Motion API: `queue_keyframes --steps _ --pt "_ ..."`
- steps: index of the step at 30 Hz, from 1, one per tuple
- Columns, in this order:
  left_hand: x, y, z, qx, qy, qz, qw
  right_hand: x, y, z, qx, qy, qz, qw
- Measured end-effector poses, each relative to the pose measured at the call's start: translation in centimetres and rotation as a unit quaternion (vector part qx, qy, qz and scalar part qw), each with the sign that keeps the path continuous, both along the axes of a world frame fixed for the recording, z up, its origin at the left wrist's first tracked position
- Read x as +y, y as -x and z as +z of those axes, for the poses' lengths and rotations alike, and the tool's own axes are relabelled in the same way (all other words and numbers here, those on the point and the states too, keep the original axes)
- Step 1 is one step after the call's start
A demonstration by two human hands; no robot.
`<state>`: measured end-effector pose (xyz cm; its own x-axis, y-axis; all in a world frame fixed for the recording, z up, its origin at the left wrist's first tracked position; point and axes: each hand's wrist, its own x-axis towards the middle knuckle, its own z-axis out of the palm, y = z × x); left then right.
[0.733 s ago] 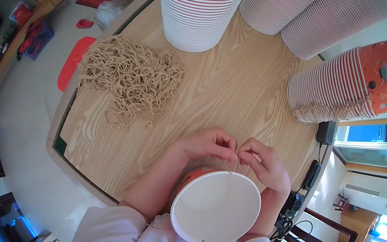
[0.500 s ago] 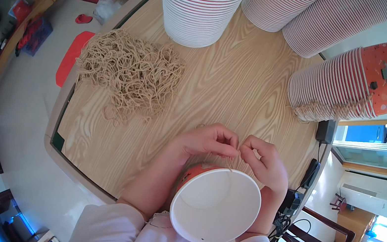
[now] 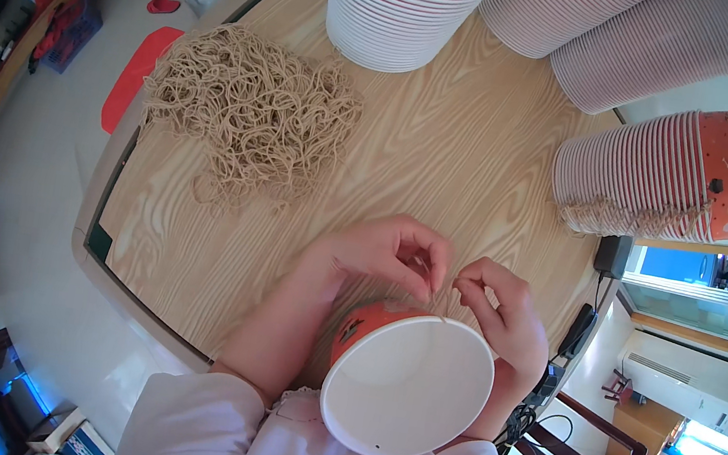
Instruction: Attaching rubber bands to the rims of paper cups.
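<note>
A paper bucket (image 3: 407, 389), white inside and orange outside, leans against my body with its mouth toward me. A small dark hole shows in its wall near the lower rim. My left hand (image 3: 397, 256) is above the far rim, fingers curled and thumb close to the fingertips; what they hold, if anything, is too small to make out. Beside it my right hand (image 3: 506, 313) pinches thumb and forefinger together on a thin tan string (image 3: 444, 312), which runs down to the far rim. To the far left lies a loose heap of tan strings (image 3: 255, 108).
Nested white buckets (image 3: 405, 17) stand at the table's far edge, with more stacks (image 3: 663, 56) to their right. Another stack (image 3: 635, 174) lies sideways at right, strings along its lower side. Black adapters (image 3: 611, 256) and cables sit by the right edge of the wooden table (image 3: 429, 171).
My hands have drawn slightly apart, the left one's fingers opening a little. The string at the rim now shows nearer my right fingertips. The whole view has shifted slightly.
</note>
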<state>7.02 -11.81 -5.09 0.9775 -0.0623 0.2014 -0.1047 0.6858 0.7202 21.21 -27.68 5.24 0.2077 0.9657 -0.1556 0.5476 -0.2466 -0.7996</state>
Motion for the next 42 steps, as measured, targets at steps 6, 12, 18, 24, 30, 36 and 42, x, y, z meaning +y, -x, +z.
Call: queue_keyframes --steps 6,12,18,24,30,36,42 --pt "0.0 -0.3 0.7 0.009 -0.074 0.033 0.997 0.4 0.5 0.2 -0.037 0.014 -0.03 0.999" --pt "-0.9 -1.0 0.0 0.076 -0.08 0.079 0.991 0.5 0.9 0.5 -0.049 0.041 -0.037 0.997" --pt "-2.2 -1.8 -0.7 0.085 -0.085 0.028 0.992 0.2 1.0 1.0 -0.063 0.062 -0.045 0.995" --pt "-2.2 -1.8 0.0 0.098 -0.067 0.024 0.993 0.2 0.7 1.6 -0.06 0.039 -0.031 0.997" --pt "-2.4 -1.7 -1.1 0.085 -0.088 0.032 0.992 -0.1 0.5 0.9 -0.04 0.027 -0.058 0.997" --pt "-2.4 -2.0 0.0 0.115 -0.055 0.043 0.991 0.1 0.7 1.5 -0.079 0.042 -0.052 0.995" --pt "-2.3 -2.1 -0.7 0.081 -0.098 0.02 0.992 0.2 0.6 1.2 -0.073 0.049 -0.047 0.995"
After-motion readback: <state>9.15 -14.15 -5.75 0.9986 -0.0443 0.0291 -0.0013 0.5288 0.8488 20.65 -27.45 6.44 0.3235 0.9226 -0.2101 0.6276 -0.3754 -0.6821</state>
